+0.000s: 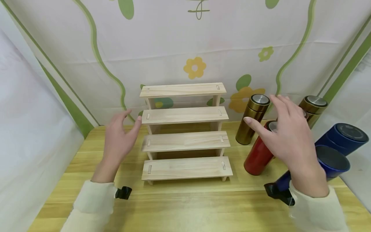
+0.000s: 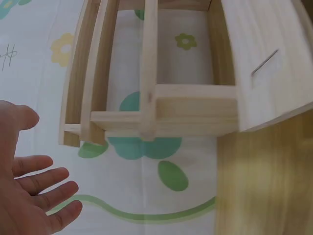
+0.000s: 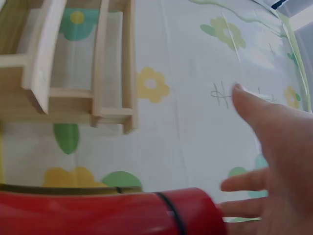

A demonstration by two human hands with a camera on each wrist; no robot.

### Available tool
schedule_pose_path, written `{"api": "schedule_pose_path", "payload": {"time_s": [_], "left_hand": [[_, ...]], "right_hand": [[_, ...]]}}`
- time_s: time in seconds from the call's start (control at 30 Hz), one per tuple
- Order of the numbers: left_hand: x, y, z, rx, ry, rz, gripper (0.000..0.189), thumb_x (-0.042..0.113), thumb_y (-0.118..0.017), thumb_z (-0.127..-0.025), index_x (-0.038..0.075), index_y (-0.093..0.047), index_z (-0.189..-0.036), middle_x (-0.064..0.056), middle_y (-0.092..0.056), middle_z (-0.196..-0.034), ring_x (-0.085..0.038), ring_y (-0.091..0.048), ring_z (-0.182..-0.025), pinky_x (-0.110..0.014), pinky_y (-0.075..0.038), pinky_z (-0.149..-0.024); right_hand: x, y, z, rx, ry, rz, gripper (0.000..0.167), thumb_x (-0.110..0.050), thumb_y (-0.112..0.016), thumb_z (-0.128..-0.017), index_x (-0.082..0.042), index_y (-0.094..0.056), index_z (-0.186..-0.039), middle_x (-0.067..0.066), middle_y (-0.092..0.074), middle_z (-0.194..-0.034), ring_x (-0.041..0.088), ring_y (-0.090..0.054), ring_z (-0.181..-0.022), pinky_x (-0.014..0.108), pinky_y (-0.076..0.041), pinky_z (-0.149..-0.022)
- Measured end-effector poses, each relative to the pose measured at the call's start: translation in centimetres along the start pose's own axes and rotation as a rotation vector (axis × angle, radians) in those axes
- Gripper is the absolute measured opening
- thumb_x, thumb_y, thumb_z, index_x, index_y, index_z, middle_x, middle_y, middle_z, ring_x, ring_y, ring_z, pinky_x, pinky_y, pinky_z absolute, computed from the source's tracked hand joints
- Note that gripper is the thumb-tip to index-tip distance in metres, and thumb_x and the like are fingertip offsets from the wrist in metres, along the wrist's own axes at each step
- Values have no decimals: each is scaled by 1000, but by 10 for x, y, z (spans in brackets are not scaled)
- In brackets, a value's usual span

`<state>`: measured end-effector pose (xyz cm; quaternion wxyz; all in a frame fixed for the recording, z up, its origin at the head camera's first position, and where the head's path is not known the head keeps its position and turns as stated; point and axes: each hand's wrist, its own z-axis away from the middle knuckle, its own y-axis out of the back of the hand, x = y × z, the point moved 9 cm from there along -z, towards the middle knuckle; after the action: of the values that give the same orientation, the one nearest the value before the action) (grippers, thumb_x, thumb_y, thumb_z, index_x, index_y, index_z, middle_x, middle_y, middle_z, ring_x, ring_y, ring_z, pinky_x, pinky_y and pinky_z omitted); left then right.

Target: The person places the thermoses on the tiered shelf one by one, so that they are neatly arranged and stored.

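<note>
Empty, spread left hand (image 1: 118, 137) and right hand (image 1: 288, 138) flank the shelf (image 1: 185, 141), backdrop script (image 1: 198, 11) illegible.

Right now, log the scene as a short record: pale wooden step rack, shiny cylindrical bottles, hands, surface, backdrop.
rack: pale wooden four-step rack, standing between the hands
bottles: two gold cylindrical bottles, red cylindrical bottle, two dark-blue cylindrical bottles; all right of rack
left hand: holds nothing; left of rack
right hand: overlaps red bottle in head view; no grip visible, contact unclear
surface: yellowish wood-grain table
backdrop: white flower-printed sheet
</note>
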<state>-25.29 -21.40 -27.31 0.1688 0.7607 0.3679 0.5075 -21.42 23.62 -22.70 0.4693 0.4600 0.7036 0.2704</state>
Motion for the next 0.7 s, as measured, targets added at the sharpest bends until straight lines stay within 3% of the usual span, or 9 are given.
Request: {"api": "schedule_pose_path", "payload": {"time_s": [0.27,0.37,0.47,0.5,0.57,0.63,0.7], "left_hand": [[-20,-14,14,15,83,139,47,27,-66,-108,-5,-62,-141,-27,-65,-145,-43,-60,-137,-60,-48,-120],[-29,-22,19,-11,133,183,46,26,-67,-107,-5,-62,-141,-27,-66,-144,-43,-61,-136,-58,-50,-119],[-41,-33,26,-81,222,222,54,33,-65,-109,-2,-57,-148,-25,-62,-150,-43,-58,-141,-57,-49,-120],[-44,-36,29,-112,258,237,57,36,-64,-109,-1,-54,-151,-23,-60,-153,-42,-56,-143,-57,-50,-120],[-52,-45,34,-189,322,277,62,40,-61,-110,3,-48,-158,-19,-55,-159,-40,-53,-147,-56,-50,-121],[-57,-54,40,-265,367,309,64,41,-59,-111,7,-43,-162,-16,-51,-164,-38,-51,-149,-54,-50,-121],[-61,-61,45,-324,394,359,62,37,-58,-112,8,-41,-164,-15,-48,-166,-37,-52,-149,-50,-53,-119]], "right_hand": [[11,-4,16,285,-19,-173,81,-45,-83,-92,0,-55,-152,24,-50,-162,41,-32,-162,67,-24,-133],[18,-8,20,349,-43,-195,77,-38,-86,-89,-2,-57,-151,23,-53,-159,39,-37,-160,70,-35,-127],[26,-14,26,384,-79,-211,73,-34,-85,-89,-5,-58,-150,20,-54,-158,38,-46,-152,70,-51,-113],[28,-15,27,395,-88,-217,72,-33,-85,-90,-6,-58,-150,20,-54,-157,38,-50,-148,59,-58,-108],[32,-18,31,417,-108,-235,69,-31,-85,-90,-9,-58,-150,19,-56,-154,38,-56,-139,33,-58,-100],[36,-20,35,437,-135,-257,68,-29,-84,-90,-11,-59,-150,18,-59,-150,37,-59,-131,14,-47,-89],[41,-23,38,449,-176,-282,66,-29,-84,-90,-13,-59,-150,16,-61,-146,34,-60,-128,6,-36,-82]]}}
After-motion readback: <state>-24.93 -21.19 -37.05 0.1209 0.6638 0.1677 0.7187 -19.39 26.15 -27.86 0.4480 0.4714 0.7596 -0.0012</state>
